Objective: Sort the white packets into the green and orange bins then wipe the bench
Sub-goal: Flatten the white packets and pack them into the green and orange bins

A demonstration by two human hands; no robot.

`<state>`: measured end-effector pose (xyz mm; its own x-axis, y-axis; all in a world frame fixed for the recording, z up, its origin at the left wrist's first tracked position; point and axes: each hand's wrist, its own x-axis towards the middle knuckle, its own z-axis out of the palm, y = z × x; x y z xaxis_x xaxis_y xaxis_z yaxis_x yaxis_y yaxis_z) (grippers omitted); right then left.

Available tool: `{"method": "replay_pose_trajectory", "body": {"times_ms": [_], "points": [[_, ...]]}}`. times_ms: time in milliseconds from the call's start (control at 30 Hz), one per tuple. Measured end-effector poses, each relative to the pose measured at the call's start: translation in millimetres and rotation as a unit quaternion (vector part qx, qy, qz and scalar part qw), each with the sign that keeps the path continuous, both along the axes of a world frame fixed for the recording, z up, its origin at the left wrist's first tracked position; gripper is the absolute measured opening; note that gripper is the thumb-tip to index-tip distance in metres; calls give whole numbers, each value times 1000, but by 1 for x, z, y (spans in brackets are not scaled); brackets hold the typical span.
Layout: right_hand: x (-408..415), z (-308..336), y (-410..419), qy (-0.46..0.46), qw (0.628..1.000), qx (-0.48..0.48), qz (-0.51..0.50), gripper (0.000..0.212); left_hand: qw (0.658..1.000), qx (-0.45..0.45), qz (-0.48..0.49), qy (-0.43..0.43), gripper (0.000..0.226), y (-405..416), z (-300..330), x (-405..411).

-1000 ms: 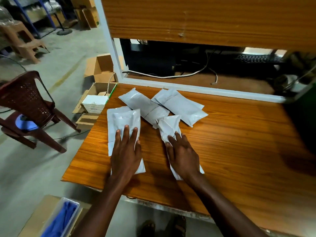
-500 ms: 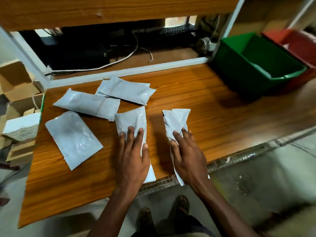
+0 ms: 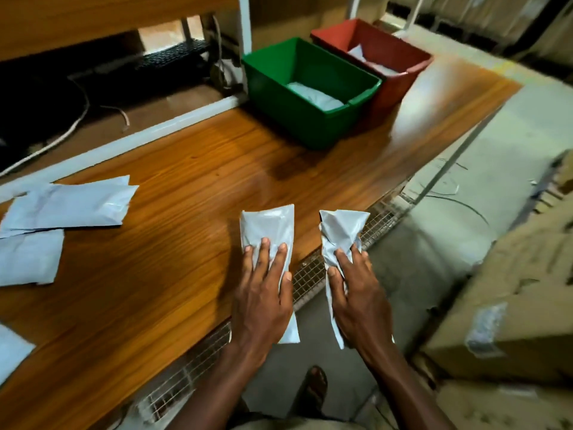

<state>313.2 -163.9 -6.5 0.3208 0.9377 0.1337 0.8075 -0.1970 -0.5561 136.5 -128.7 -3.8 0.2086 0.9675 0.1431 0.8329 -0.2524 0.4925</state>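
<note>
My left hand [image 3: 263, 302] holds a flat white packet [image 3: 268, 228] above the front edge of the wooden bench [image 3: 148, 274], fingers spread on top. My right hand [image 3: 356, 302] grips a crumpled white packet [image 3: 342, 228] just past the bench edge, over the floor. The green bin [image 3: 297, 119] stands at the back right of the bench with a packet [image 3: 313, 96] inside. Behind it, the orange bin [image 3: 393, 88] also holds white packets [image 3: 359, 54]. Other white packets [image 3: 71, 203] lie on the bench at the left.
Large cardboard boxes [image 3: 511, 305] stand on the floor to my right. A wire mesh strip [image 3: 310, 274] runs under the bench's front edge. A shelf at the back holds a keyboard [image 3: 173, 54] and loose cables [image 3: 74, 119]. A white post [image 3: 245, 41] rises beside the green bin.
Both hands have lifted their packets off the bench and carried them to the right, toward the bins. My view has swung right, bringing both bins fully into sight.
</note>
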Motion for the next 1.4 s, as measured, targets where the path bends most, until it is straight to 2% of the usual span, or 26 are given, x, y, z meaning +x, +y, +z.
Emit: {"method": "replay_pose_trajectory", "body": {"times_ms": [400,733,933,1133,1400], "points": [[158,-10,-4,13,993,9,-114,52,989,-19,-144,30,54,22,0,178],[255,-12,81,18,993,12,-120,54,986,-32,-160,16,55,111,-6,275],[289,16,162,3,995,39,-92,55,992,14,-127,-14,54,175,13,309],[312,48,231,1,997,75,-28,52,997,16,-69,-41,53,218,48,330],[347,87,330,46,982,134,127,52,989,91,103,-49,51,265,115,359]]}}
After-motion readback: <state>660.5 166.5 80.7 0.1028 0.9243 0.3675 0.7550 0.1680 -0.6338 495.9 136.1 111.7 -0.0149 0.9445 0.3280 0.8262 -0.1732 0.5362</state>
